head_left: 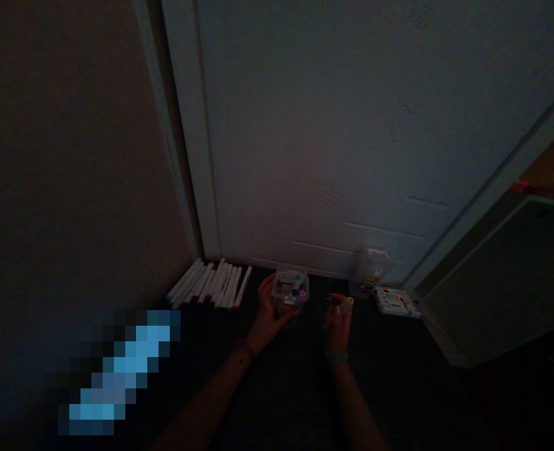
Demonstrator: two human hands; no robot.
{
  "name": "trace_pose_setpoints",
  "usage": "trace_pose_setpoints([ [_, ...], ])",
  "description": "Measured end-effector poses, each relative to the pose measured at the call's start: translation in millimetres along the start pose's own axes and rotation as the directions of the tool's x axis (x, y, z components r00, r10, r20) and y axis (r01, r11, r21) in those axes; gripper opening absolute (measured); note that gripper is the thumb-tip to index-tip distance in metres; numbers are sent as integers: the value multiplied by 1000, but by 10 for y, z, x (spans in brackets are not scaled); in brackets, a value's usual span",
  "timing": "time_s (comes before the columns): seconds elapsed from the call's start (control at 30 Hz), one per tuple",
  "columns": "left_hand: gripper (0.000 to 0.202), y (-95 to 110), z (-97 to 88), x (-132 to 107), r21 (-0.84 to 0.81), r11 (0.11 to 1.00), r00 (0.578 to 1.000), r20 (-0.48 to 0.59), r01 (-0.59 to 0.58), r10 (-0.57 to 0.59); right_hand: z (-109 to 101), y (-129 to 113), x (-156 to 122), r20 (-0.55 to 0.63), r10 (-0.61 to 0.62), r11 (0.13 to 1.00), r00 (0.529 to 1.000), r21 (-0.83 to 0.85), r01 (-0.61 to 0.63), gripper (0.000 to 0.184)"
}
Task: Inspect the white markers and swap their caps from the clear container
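Observation:
My left hand is wrapped round a small clear plastic box, thumb across its front. Several markers stand inside the box, with blue, dark blue and pink ends showing at the top. To the right of the box, my right hand is closed on a marker with a yellow end pointing up and right. The marker is apart from the box. Dim light hides the finer details of the fingers.
A row of white markers lies at the left back of the dark table. Another clear box stands at the back right, beside a stack of white markers. A pale wall rises behind. A blurred blue patch is at the left.

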State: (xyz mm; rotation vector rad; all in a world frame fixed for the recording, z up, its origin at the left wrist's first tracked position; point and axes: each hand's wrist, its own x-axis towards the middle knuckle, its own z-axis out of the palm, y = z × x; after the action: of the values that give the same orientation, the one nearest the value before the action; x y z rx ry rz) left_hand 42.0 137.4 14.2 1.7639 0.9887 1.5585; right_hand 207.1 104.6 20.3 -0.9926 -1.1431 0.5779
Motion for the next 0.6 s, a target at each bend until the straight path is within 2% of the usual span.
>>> trace_pose_setpoints([
  [0.07, 82, 38, -9, 5, 4, 1000, 1000, -3, -5, 5, 70, -12, -94, -48, 34, 996, 998, 89, -29, 28],
  [0.1, 83, 59, -23, 2, 18, 1000, 1000, -6, -11, 11, 113, -22, -141, -37, 40, 994, 998, 104, -36, 29],
  [0.2, 84, 114, -116, -67, 136, 989, 995, -66, -59, 69, 236, -58, -282, 83, 51, 993, 995, 106, -60, 32],
  [0.27, 74, 141, -216, -184, 225, 967, 983, -108, -123, 150, 298, -85, -376, 154, 62, 984, 986, 157, -87, 33],
  [0.3, 67, 155, -270, -259, 248, 954, 977, -92, -167, 195, 321, -100, -420, 192, 69, 976, 979, 190, -106, 34],
  [0.33, 61, 173, -323, -339, 258, 941, 972, -35, -217, 234, 341, -118, -459, 240, 72, 970, 968, 210, -124, 35],
  [0.37, 58, 194, -370, -417, 264, 929, 965, 74, -261, 251, 355, -138, -490, 305, 71, 968, 950, 208, -140, 36],
  [0.4, 56, 219, -411, -486, 280, 919, 951, 217, -279, 222, 364, -159, -512, 376, 71, 972, 924, 182, -149, 37],
  [0.47, 55, 268, -462, -579, 351, 904, 891, 448, -246, 69, 368, -202, -522, 497, 71, 986, 865, 95, -136, 38],
  [0.53, 49, 302, -476, -606, 421, 889, 837, 540, -180, -87, 354, -236, -496, 555, 59, 995, 830, 34, -93, 38],
  [0.6, 45, 308, -459, -586, 432, 893, 810, 565, -126, -159, 334, -257, -451, 569, 14, 999, 822, 17, -29, 40],
])
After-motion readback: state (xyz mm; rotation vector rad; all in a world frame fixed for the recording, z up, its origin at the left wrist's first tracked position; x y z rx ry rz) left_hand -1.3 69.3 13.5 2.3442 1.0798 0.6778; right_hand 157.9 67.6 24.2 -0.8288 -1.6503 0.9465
